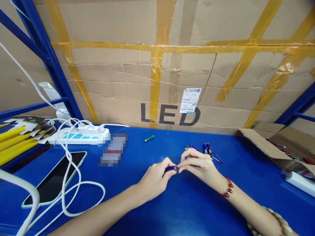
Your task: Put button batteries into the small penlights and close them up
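Left hand [157, 178] closed around a small purple torch [170, 169], thumb and fingers wrapped about the barrel, silver tip poking out toward the middle. Right hand [197, 165] meeting it from the other side, thumb and forefinger pinched shut on that silver end, remaining fingers curled loosely above. Both hands low over the blue table [172, 209], torch lying roughly level between them, just above the surface near the centre. On the right wrist a red bead bracelet [227, 189]; farther up that forearm a pale beaded band [278, 223]. Just behind the right hand, more small torches with coloured clips [208, 150], resting on the table, close but not touching the fingers. Farther back, a green lighter [149, 138], alone on the blue. To the left, a blurred-out patch, contents impossible to tell. Beyond that a white power strip [81, 135] with plugs seated in it, white cables [71, 183] looping forward across a dark-screened phone [54, 180] lying flat. At the far left edge, yellow sticks [12, 141] beside blue shelf posts [49, 55]. Along the back, a large cardboard sheet [172, 72] crossed with yellow tape, lettered LED, bearing a white label [190, 100]. At the right, an open cardboard box [275, 144], and near it a white block [301, 182] at the table edge.
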`<state>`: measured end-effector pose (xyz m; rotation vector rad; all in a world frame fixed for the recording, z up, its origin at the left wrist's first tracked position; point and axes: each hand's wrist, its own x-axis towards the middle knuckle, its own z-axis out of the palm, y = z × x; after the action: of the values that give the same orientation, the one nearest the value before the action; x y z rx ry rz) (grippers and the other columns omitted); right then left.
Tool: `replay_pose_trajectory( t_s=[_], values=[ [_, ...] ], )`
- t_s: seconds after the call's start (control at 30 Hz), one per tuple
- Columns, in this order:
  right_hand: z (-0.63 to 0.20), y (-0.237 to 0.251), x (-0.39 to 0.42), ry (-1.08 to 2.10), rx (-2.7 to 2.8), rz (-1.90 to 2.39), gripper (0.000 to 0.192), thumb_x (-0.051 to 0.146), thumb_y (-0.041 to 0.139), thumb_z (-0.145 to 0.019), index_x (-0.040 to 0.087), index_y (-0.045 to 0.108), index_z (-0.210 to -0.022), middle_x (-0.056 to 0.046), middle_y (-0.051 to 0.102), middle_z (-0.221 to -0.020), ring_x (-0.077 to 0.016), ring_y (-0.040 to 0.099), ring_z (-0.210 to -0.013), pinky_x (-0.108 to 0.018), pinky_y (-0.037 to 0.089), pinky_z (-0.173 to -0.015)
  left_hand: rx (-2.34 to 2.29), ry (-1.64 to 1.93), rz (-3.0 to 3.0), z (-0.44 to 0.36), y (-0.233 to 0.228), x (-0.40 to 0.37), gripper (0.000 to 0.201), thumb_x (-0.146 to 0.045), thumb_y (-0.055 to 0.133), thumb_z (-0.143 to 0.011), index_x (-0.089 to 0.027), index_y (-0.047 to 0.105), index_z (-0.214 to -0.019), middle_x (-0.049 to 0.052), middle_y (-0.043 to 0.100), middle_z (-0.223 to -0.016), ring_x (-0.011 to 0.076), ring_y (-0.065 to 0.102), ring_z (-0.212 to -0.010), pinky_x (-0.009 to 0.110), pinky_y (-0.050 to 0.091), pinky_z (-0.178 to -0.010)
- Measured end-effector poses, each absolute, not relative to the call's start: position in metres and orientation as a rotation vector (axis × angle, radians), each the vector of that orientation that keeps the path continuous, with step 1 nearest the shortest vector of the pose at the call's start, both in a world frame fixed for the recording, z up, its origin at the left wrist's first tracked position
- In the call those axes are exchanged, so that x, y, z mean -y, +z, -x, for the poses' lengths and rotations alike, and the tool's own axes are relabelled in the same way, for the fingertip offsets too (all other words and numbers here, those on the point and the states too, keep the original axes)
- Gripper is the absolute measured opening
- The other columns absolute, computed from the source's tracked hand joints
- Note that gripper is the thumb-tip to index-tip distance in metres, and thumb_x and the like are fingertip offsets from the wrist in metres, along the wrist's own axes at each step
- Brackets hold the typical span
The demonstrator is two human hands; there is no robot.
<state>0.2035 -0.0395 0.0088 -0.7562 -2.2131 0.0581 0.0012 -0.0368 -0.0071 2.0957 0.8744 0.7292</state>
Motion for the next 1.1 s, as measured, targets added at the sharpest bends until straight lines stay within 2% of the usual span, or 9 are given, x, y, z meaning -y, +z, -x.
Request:
replay_pose_trajectory(
  t_s=[0.23, 0.3, 0.43, 0.67, 0.8, 0.97, 1.1],
  values=[
    [-0.204, 0.014, 0.04, 0.092, 2.242, 0.797, 0.011, 0.023, 0.058, -0.084, 0.021, 0.067, -0.079, -0.003, 0.055, -0.088, -0.0067, 0.052, -0.071, -0.019, 0.041, -0.065, -0.8, 0.777, -2.105, -0.002, -0.01, 0.034, 0.014, -0.026, 0.042, -0.088, -0.019, 0.052, -0.096, 0.0, 0.061, -0.086, 0.0111, 0.057, -0.075, 0.019, 0.043, -0.069],
    [-0.202, 0.015, 0.041, 0.193, 2.21, 0.859, 0.014, 0.028, 0.059, -0.083, 0.02, 0.068, -0.075, -0.003, 0.056, -0.085, -0.0079, 0.053, -0.072, -0.02, 0.042, -0.066, -0.784, 0.799, -2.096, -0.002, -0.01, 0.035, 0.013, -0.026, 0.044, -0.088, -0.018, 0.052, -0.094, 0.001, 0.062, -0.086, 0.0113, 0.058, -0.076, 0.02, 0.044, -0.07],
    [-0.195, 0.017, 0.043, 0.472, 2.113, 1.062, 0.022, 0.038, 0.063, -0.078, 0.018, 0.068, -0.069, -0.004, 0.055, -0.076, -0.009, 0.052, -0.063, -0.021, 0.042, -0.059, -0.78, 0.837, -2.091, -0.003, -0.012, 0.038, 0.009, -0.024, 0.044, -0.087, -0.017, 0.049, -0.092, 0.001, 0.062, -0.085, 0.0114, 0.059, -0.074, 0.02, 0.045, -0.069],
    [-0.187, 0.018, 0.045, 0.838, 1.949, 1.157, 0.028, 0.038, 0.065, -0.073, 0.012, 0.065, -0.062, -0.004, 0.054, -0.066, -0.0081, 0.047, -0.056, -0.02, 0.039, -0.053, -0.834, 1.004, -2.278, -0.003, -0.016, 0.039, 0.005, -0.02, 0.045, -0.088, -0.017, 0.047, -0.084, 0.003, 0.063, -0.092, 0.0144, 0.06, -0.084, 0.022, 0.044, -0.073],
    [-0.184, 0.016, 0.046, 1.075, 1.812, 1.174, 0.034, 0.041, 0.068, -0.069, 0.01, 0.058, -0.059, -0.002, 0.051, -0.062, -0.005, 0.042, -0.048, -0.018, 0.035, -0.046, -0.818, 1.113, -2.378, -0.003, -0.017, 0.036, 0.007, -0.018, 0.047, -0.087, -0.017, 0.05, -0.081, 0.001, 0.063, -0.083, 0.0137, 0.059, -0.076, 0.022, 0.044, -0.069],
    [-0.184, 0.012, 0.047, 1.068, 1.764, 1.179, 0.034, 0.042, 0.067, -0.069, 0.01, 0.058, -0.06, -0.003, 0.052, -0.065, -0.0051, 0.044, -0.048, -0.018, 0.036, -0.046, -0.839, 1.219, -2.39, -0.004, -0.015, 0.038, 0.007, -0.017, 0.048, -0.087, -0.016, 0.055, -0.084, 0.001, 0.064, -0.083, 0.0117, 0.059, -0.074, 0.022, 0.044, -0.072],
    [-0.186, 0.015, 0.046, 1.028, 1.813, 1.221, 0.035, 0.044, 0.065, -0.07, 0.01, 0.062, -0.064, -0.004, 0.054, -0.066, -0.0059, 0.045, -0.048, -0.018, 0.036, -0.044, -0.895, 1.159, -2.299, -0.005, -0.013, 0.04, 0.009, -0.021, 0.05, -0.087, -0.018, 0.057, -0.091, 0.0, 0.064, -0.087, 0.0114, 0.059, -0.078, 0.02, 0.043, -0.072]
  ],
)
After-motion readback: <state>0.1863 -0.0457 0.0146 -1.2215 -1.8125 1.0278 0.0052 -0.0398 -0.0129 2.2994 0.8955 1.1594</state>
